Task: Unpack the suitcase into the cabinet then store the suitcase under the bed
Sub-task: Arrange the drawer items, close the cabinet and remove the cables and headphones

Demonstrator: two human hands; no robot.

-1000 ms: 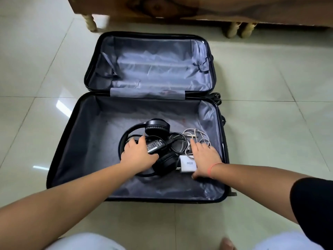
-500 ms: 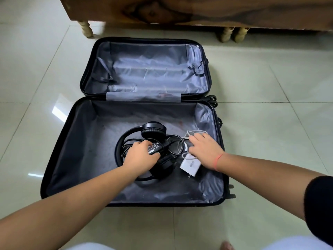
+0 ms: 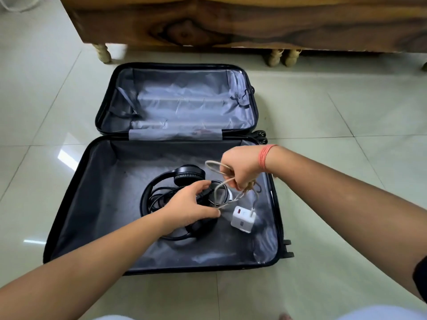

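Note:
A black suitcase [image 3: 76, 199] lies open on the tiled floor, its grey lining bare in the far half. Black headphones [image 3: 188, 175] with a coiled black cable lie in the near half. My left hand [image 3: 191, 207] rests on them, fingers curled around the black cable and adapter. My right hand [image 3: 240, 168] is raised above the case, shut on a looped white cable [image 3: 216, 166]. From that cable hangs a white charger block [image 3: 242, 219], just above or touching the lining.
A wooden bed frame [image 3: 231, 21] on short turned legs [image 3: 104, 53] stands just beyond the suitcase, with a low gap beneath it. Glossy pale floor tiles [image 3: 346, 116] surround the case. The suitcase wheels [image 3: 261, 136] stick out at the right.
My right hand has closed on the white cable and lifted it, dragging the charger block up with it. My left hand shifted slightly right on the black cable and headphones.

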